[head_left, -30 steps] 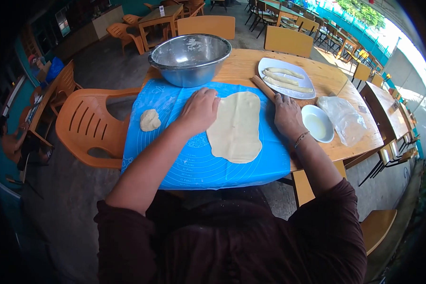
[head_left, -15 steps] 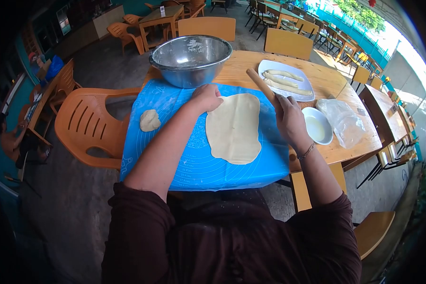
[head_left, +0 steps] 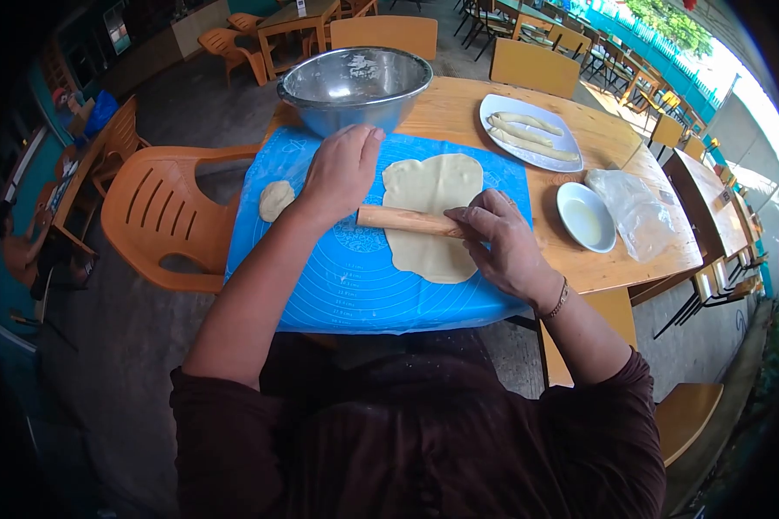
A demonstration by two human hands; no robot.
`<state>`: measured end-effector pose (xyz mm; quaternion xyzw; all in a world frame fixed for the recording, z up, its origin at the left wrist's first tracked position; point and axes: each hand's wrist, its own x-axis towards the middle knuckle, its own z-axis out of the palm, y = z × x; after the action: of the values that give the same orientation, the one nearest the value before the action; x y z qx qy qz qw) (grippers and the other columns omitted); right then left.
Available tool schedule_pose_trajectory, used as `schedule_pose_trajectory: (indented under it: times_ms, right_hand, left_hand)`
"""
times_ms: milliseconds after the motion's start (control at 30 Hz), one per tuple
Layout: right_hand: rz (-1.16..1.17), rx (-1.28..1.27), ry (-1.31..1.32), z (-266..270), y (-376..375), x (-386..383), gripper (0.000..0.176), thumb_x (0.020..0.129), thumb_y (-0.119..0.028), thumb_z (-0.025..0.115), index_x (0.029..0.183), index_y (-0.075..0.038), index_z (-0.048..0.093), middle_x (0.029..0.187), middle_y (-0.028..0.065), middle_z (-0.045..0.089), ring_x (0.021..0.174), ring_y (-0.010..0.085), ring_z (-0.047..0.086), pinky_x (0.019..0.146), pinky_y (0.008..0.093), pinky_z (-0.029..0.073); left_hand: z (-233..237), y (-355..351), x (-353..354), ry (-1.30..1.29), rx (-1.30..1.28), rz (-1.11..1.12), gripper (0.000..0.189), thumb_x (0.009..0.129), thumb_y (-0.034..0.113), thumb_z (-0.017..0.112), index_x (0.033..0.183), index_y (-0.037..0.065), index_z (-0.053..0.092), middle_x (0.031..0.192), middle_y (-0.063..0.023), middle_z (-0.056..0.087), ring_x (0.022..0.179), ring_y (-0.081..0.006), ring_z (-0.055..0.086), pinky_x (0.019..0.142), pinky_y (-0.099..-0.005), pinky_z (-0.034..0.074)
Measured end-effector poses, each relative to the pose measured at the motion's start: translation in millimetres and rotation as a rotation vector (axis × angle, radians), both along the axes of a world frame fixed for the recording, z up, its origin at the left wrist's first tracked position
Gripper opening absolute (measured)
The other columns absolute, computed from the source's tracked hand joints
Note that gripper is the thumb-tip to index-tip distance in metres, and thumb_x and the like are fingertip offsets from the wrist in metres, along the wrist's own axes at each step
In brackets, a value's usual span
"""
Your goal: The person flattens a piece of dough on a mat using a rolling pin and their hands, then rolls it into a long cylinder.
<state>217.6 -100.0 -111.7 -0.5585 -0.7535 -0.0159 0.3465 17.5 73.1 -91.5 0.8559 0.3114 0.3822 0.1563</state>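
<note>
A flat sheet of dough [head_left: 433,259] lies on the blue mat [head_left: 320,298]. Across its middle is a wooden rolling pin [head_left: 411,221], its right end gripped by my right hand [head_left: 504,242]. My left hand [head_left: 342,169] is raised over the mat, left of the sheet and above the pin's left end, not gripping it; its fingers are stretched out and nothing shows in it. A small dough lump [head_left: 276,201] sits at the mat's left side. Behind my left hand stands a large steel bowl [head_left: 355,91].
A white plate [head_left: 498,105] with several dough strips is at the back right of the wooden table [head_left: 614,147]. Nearer are a small white bowl [head_left: 586,218] and a clear plastic bag [head_left: 636,216]. An orange chair [head_left: 160,216] stands left; a person [head_left: 19,251] sits far left.
The rolling pin has come down from upright onto the dough, lying crosswise. My left hand has let go of the dough's upper left edge and lifted left. The view has shifted slightly.
</note>
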Motion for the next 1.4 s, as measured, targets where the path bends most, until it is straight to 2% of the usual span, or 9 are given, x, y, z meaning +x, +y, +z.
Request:
schedule_pose_trajectory:
  times_ms: [100,167,200,300,400,433,633,1000,1400]
  right_hand:
    - [0.050,-0.099,-0.062,-13,6,2,0.030,0.083,0.000,0.064,0.112,-0.004,0.071,0.094,0.0133,0.057,0.092,0.0319,0.055,0.085,0.0397,0.047]
    - [0.105,-0.176,-0.128,-19,9,4,0.032,0.086,-0.005,0.063,0.117,-0.007,0.071,0.097,0.0134,0.058,0.096,0.0319,0.056,0.091,0.0400,0.046]
    - [0.107,-0.177,-0.128,-17,12,7,0.032,0.086,-0.005,0.063,0.117,-0.007,0.071,0.097,0.0134,0.058,0.096,0.0319,0.056,0.091,0.0400,0.046]
    - [0.093,-0.199,-0.109,-7,32,22,0.031,0.090,-0.012,0.062,0.119,-0.007,0.071,0.104,0.0152,0.059,0.102,0.0328,0.055,0.097,0.0407,0.043]
    - [-0.245,-0.274,-0.230,-13,53,27,0.065,0.104,-0.055,0.030,0.144,-0.009,0.050,0.154,0.0261,0.033,0.147,0.0459,0.020,0.119,0.0533,0.021]
    - [-0.300,-0.474,-0.274,-5,50,20,0.081,0.100,-0.066,0.014,0.155,-0.009,0.031,0.162,0.0269,0.012,0.150,0.0460,-0.002,0.121,0.0566,0.007]
    - [-0.299,-0.616,-0.241,-23,49,13,0.085,0.100,-0.067,0.015,0.158,-0.006,0.020,0.161,0.0313,0.009,0.150,0.0480,-0.002,0.121,0.0557,0.004]
    - [-0.235,-0.484,-0.316,-19,-3,-24,0.086,0.100,-0.065,0.022,0.154,0.001,0.026,0.158,0.0346,0.014,0.150,0.0483,0.004,0.121,0.0568,0.008]
    - [-0.159,-0.397,-0.383,-18,-47,-53,0.083,0.100,-0.055,0.038,0.152,0.008,0.023,0.157,0.0355,0.017,0.148,0.0509,0.010,0.119,0.0588,0.013]
  left_hand:
    - [9,-13,-6,-0.023,-0.146,-0.038,0.043,0.106,0.030,0.041,0.112,-0.005,0.065,0.107,-0.0206,0.068,0.101,-0.0334,0.065,0.092,-0.0415,0.048]
    - [17,-33,-2,0.139,-0.229,-0.148,0.052,0.107,0.037,0.036,0.126,-0.005,0.059,0.132,-0.0245,0.058,0.126,-0.0359,0.053,0.108,-0.0433,0.039]
    - [5,-41,2,0.139,-0.230,-0.146,0.052,0.107,0.037,0.036,0.126,-0.005,0.059,0.132,-0.0245,0.058,0.126,-0.0359,0.053,0.108,-0.0433,0.039]
    - [-29,-49,16,0.667,-0.264,-0.163,0.068,0.106,0.050,0.021,0.151,0.001,0.036,0.163,-0.0224,0.017,0.153,-0.0376,0.001,0.124,-0.0459,0.005]
    - [-28,-40,24,0.749,-0.213,-0.079,0.069,0.105,0.050,0.017,0.152,0.002,0.033,0.163,-0.0217,0.015,0.152,-0.0385,0.002,0.124,-0.0456,0.004]
    - [-27,-38,27,0.753,-0.214,-0.084,0.069,0.105,0.050,0.017,0.152,0.002,0.033,0.163,-0.0217,0.015,0.152,-0.0385,0.002,0.124,-0.0456,0.004]
    - [-33,-40,26,0.777,-0.189,-0.071,0.067,0.106,0.047,0.013,0.154,0.004,0.030,0.164,-0.0197,0.013,0.153,-0.0373,0.000,0.124,-0.0455,0.003]
    - [-40,-88,-29,0.612,-0.012,-0.169,0.060,0.106,0.035,0.030,0.149,-0.008,0.033,0.161,-0.0219,0.022,0.152,-0.0367,0.011,0.123,-0.0468,0.009]
    - [-45,-133,-76,0.495,0.072,-0.234,0.058,0.101,0.027,0.044,0.146,-0.008,0.036,0.160,-0.0225,0.025,0.151,-0.0375,0.016,0.123,-0.0479,0.012]
